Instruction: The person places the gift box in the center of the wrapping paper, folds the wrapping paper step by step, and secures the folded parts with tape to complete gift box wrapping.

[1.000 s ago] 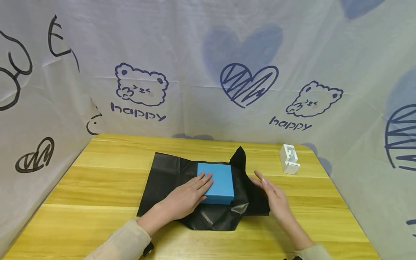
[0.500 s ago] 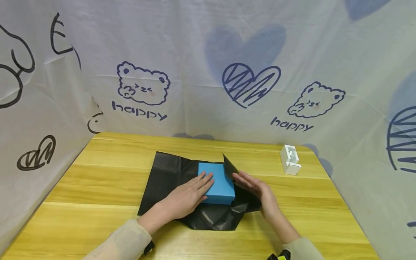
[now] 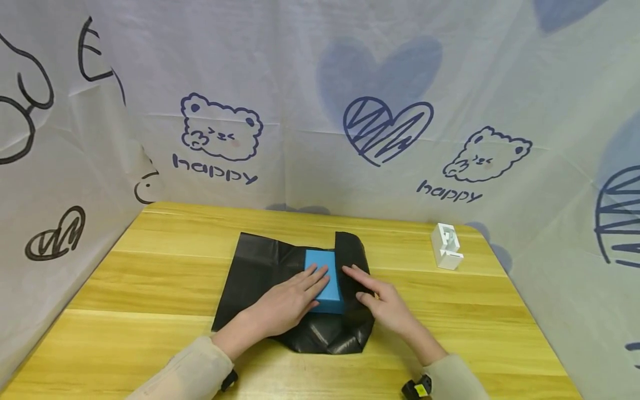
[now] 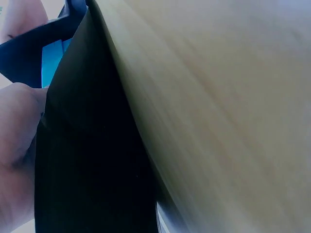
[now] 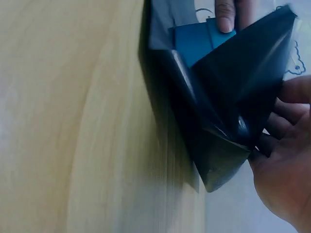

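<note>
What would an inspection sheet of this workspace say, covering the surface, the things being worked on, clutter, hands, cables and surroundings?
Surface: table with a yellow wood-grain top.
Job's things: blue box on a black sheet; the sheet's right side is folded partly over the box, its left side lies spread on the table.
Clutter: one white object near the table's far right corner, apart from the sheet.
Grippers: bare hands; left hand rests on the box, right hand lies against the folded part, fingers extended.
Cables: nothing seen.
Surroundings: pale backdrop with drawn bears, hearts and "happy".
</note>
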The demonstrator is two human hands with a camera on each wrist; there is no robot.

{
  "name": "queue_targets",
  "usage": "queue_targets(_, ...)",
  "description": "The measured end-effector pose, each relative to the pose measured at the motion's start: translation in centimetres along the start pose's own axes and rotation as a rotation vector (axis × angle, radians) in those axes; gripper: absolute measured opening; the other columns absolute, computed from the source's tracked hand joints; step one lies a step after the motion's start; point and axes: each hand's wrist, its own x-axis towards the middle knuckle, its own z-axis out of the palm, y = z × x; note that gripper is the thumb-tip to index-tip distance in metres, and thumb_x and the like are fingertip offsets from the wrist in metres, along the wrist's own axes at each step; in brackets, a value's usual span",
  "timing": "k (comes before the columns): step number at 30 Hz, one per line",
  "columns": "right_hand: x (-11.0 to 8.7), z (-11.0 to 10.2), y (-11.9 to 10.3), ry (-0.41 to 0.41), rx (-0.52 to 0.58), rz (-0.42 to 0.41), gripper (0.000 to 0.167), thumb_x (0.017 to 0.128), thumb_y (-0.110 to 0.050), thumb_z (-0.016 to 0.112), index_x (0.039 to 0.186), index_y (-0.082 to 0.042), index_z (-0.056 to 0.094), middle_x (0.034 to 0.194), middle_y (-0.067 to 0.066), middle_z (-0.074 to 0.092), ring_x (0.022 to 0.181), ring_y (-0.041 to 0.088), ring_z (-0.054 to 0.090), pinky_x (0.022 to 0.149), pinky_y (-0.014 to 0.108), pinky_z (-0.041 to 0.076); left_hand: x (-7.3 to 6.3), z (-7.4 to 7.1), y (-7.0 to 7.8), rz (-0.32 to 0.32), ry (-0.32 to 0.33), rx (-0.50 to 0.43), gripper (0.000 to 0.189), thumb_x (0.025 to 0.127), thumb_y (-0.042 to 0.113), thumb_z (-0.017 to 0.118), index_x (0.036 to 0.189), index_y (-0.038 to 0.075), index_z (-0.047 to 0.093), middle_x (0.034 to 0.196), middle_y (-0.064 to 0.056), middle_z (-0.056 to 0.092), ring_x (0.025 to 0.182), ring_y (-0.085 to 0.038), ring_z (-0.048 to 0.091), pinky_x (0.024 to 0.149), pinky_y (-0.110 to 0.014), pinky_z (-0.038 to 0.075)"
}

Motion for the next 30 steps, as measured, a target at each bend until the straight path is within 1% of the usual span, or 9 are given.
queue_targets(2,0.1,0.2,0.2,-0.018,-0.08,-0.079,0.052,0.101,0.001,0.057,0.152,-0.007,0.054,0.16,0.012,0.047,0.153,0.034,0.034,0.118,0.062,0.032,0.0,0.0,0.0,-0.006,0.003,-0.009,0.061,0.111,0.03,0.053,0.163,0.006,0.033,0.17,-0.014,0.027,0.157,-0.032,0.026,0.123,-0.045,0.032)
queue_targets(4,0.2,0.5,0.3,-0.035,-0.145,-0.144,0.05,0.101,-0.002,0.06,0.151,-0.003,0.055,0.159,0.012,0.048,0.153,0.037,0.032,0.118,0.065,0.029,-0.1,0.0,0.0,-0.016,0.009,-0.03,0.062,0.11,0.029,0.054,0.163,0.004,0.032,0.17,-0.014,0.026,0.156,-0.031,0.026,0.123,-0.045,0.033)
queue_targets(6,0.3,0.7,0.3,-0.053,-0.195,-0.188,0.048,0.102,-0.006,0.061,0.149,-0.001,0.055,0.16,0.013,0.047,0.153,0.04,0.031,0.119,0.066,0.026,-0.1,0.0,0.0,-0.029,0.016,-0.051,0.064,0.11,0.029,0.054,0.163,0.003,0.03,0.171,-0.014,0.023,0.156,-0.03,0.026,0.122,-0.045,0.034)
queue_targets(11,0.4,0.9,0.3,-0.098,-0.247,-0.21,0.047,0.105,-0.013,0.06,0.151,-0.004,0.054,0.163,0.009,0.043,0.156,0.037,0.026,0.123,0.063,0.019,-0.1,-0.1,0.0,-0.045,0.015,-0.083,0.067,0.11,0.029,0.055,0.165,0.004,0.026,0.174,-0.01,0.016,0.157,-0.025,0.024,0.122,-0.042,0.035)
queue_targets(16,0.3,1.0,0.5,-0.102,-0.215,-0.252,0.043,0.104,-0.01,0.061,0.146,-0.006,0.061,0.157,0.004,0.051,0.153,0.032,0.034,0.126,0.053,0.019,-0.1,-0.1,-0.1,-0.024,0.012,-0.095,0.066,0.11,0.028,0.055,0.166,0.008,0.027,0.174,-0.006,0.016,0.157,-0.027,0.024,0.121,-0.043,0.036)
queue_targets(21,0.1,1.1,0.9,-0.058,-0.142,-0.295,0.04,0.101,0.0,0.06,0.14,-0.006,0.066,0.148,0.006,0.061,0.148,0.033,0.044,0.126,0.039,0.023,-0.1,0.0,-0.2,-0.007,0.007,-0.07,0.062,0.11,0.028,0.055,0.164,0.009,0.032,0.172,-0.006,0.023,0.157,-0.03,0.025,0.12,-0.044,0.038)
queue_targets(25,-0.3,0.9,1.2,0.028,-0.106,-0.286,0.036,0.101,0.004,0.059,0.134,-0.007,0.07,0.142,0.006,0.066,0.143,0.033,0.05,0.122,0.036,0.033,-0.1,0.0,-0.2,-0.011,0.002,-0.039,0.06,0.11,0.029,0.055,0.162,0.007,0.036,0.171,-0.009,0.027,0.156,-0.03,0.026,0.12,-0.044,0.038)
queue_targets(28,-0.7,0.4,1.3,0.112,-0.148,-0.245,0.033,0.101,0.003,0.061,0.13,-0.008,0.073,0.14,0.005,0.067,0.14,0.033,0.054,0.116,0.043,0.042,-0.1,-0.1,-0.1,-0.025,-0.007,-0.02,0.06,0.11,0.03,0.054,0.162,0.005,0.036,0.172,-0.011,0.024,0.157,-0.029,0.026,0.12,-0.042,0.038)
queue_targets(30,-1.0,0.1,1.3,0.138,-0.186,-0.202,0.033,0.101,0.001,0.063,0.131,-0.008,0.072,0.144,0.005,0.064,0.141,0.032,0.053,0.114,0.049,0.043,0.0,-0.3,0.0,-0.036,-0.009,-0.01,0.061,0.11,0.031,0.055,0.161,0.003,0.037,0.172,-0.011,0.023,0.156,-0.028,0.027,0.119,-0.042,0.04)
